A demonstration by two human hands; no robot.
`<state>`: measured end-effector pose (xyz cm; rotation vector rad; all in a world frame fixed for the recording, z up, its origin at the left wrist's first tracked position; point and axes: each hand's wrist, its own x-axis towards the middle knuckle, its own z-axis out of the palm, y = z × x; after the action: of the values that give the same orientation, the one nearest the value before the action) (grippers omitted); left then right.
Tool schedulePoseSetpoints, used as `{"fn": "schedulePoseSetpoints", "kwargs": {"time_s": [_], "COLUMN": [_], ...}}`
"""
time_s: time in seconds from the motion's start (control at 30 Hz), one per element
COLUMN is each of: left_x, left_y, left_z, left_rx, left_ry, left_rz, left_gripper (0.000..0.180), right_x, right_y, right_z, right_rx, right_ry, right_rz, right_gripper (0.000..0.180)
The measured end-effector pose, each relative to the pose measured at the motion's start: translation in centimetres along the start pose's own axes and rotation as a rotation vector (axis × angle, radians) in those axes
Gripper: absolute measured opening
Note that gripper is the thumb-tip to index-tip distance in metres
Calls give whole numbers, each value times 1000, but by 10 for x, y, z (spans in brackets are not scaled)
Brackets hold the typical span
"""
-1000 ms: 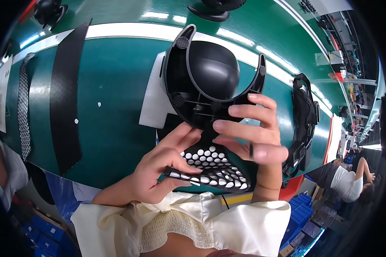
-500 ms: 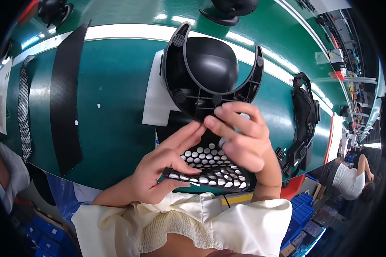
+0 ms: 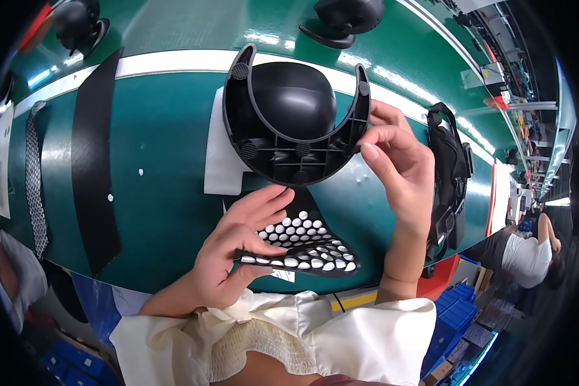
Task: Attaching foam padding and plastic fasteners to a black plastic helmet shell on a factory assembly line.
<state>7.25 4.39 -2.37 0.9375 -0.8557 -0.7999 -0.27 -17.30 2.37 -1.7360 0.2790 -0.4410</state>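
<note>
A smooth black rounded housing with a crescent-shaped ribbed base (image 3: 276, 168) lies in front of me, its underside facing up. Dark round textured pads sit on the base, including one pad (image 3: 240, 71) near the left tip and another pad (image 3: 363, 89) near the right tip. My left hand (image 3: 228, 251) pinches a bent black sheet of white round stickers (image 3: 302, 248) between thumb and fingers, while its other fingertips reach the base's lower edge. At the base's right arm, my right hand (image 3: 399, 154) has thumb and forefinger closed on a small dark pad, mostly hidden.
White foam (image 3: 215, 161) lies under the housing on the green table. To the left are a black strip (image 3: 95, 161) and a patterned strip (image 3: 35, 180); a black strapped bag (image 3: 447, 174) lies right. Similar black units (image 3: 350, 16) stand beyond. Another person (image 3: 527, 257) is far right.
My right hand has moved from the base's lower middle to its right arm. The housing has shifted slightly left in view. My left hand keeps hold of the sticker sheet.
</note>
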Motion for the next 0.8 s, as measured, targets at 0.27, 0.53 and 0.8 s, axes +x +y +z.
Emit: {"fn": "schedulePoseSetpoints", "kwargs": {"time_s": [0.27,0.53,0.8], "left_x": [0,-1,-1], "left_y": [-1,-1,1], "left_z": [0,0,1], "left_rx": [3,-7,-23], "left_ry": [18,36,51], "left_rz": [-13,-16,-31], "left_gripper": [12,14,16], "right_x": [1,0,-8], "right_y": [3,0,-20], "right_z": [-1,2,10], "right_rx": [-118,-362,-843], "right_ry": [-10,41,68], "right_rz": [-111,-201,-386], "right_gripper": [6,8,19]}}
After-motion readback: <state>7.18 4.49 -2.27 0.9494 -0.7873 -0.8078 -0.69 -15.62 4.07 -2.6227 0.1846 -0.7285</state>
